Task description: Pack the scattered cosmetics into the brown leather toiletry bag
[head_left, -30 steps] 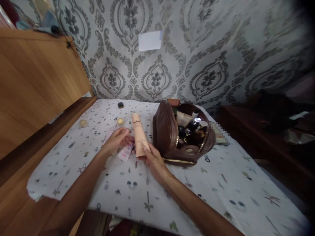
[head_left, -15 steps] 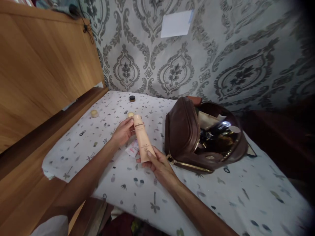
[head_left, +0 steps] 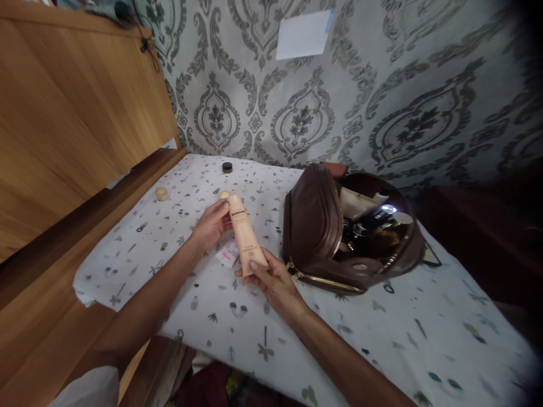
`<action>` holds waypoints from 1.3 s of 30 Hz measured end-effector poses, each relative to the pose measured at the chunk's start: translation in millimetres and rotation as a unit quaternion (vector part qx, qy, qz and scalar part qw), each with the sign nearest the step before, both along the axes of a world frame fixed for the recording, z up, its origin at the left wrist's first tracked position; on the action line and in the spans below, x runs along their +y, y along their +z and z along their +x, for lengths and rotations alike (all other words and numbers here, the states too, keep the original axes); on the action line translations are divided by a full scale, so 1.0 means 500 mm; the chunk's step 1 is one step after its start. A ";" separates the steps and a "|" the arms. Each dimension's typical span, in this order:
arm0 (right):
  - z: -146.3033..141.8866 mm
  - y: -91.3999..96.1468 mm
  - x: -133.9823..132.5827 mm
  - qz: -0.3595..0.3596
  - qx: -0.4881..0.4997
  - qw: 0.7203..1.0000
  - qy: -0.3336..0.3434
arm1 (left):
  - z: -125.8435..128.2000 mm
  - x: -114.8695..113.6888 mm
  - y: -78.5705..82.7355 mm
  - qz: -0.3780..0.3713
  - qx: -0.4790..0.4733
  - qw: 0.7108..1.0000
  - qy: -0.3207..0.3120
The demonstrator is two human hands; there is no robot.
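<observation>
A peach-coloured squeeze tube (head_left: 246, 236) is held slantwise between both hands above the patterned cloth, its cap end up and its printed side facing me. My left hand (head_left: 212, 225) closes on it near the cap. Around the wide flat end, my right hand (head_left: 271, 280) grips with the thumb on the front. Partly behind the tube lies a small white packet with pink print (head_left: 228, 254). A small yellowish jar (head_left: 224, 194) sits just beyond the cap, partly hidden.
To the right stands an open brown leather bag (head_left: 311, 220) with several cosmetics inside. A dark-lidded jar (head_left: 227, 167) is at the back, and a pale yellow jar (head_left: 162, 194) at the left. A wooden cabinet (head_left: 85, 96) borders the left side; patterned wallpaper (head_left: 229, 73) rises behind.
Both hands keep hold of the tube in nearly the same place. The whole view has shifted very slightly; nothing else has visibly moved.
</observation>
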State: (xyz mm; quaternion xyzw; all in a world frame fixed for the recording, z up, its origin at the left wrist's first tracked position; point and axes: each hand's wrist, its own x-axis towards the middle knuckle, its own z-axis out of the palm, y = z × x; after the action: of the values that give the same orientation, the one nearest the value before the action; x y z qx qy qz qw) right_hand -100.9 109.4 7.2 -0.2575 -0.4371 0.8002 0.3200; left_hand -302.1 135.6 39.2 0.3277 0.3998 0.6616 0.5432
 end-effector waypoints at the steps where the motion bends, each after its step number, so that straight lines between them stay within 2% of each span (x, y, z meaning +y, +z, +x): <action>1: 0.000 0.000 0.000 -0.002 0.001 1.000 -0.002 | 0.000 0.000 0.000 0.001 0.000 1.000 0.000; 13: 0.003 0.004 0.001 -0.003 0.014 1.000 -0.002 | 0.004 -0.001 0.004 -0.002 0.002 1.000 0.000; 20: -0.004 -0.008 0.006 -0.028 0.062 0.997 -0.041 | 0.009 -0.003 0.008 -0.005 0.010 1.000 0.020; 26: 0.001 -0.003 0.009 -0.030 0.055 0.997 -0.046 | 0.009 -0.002 0.008 0.003 0.003 1.000 0.026; 35: 0.007 0.007 0.006 0.049 -0.014 0.998 -0.028 | 0.007 -0.001 0.008 0.025 0.007 0.998 0.054; 39: 0.004 0.001 0.005 0.106 -0.064 0.991 -0.054 | 0.006 -0.003 0.011 0.039 0.010 0.997 0.059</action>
State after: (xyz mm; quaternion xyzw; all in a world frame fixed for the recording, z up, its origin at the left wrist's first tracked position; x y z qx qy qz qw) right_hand -98.7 111.7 7.8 -0.2961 -0.5248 0.7126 0.3593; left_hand -299.2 134.2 44.8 0.3307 0.3977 0.7044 0.4861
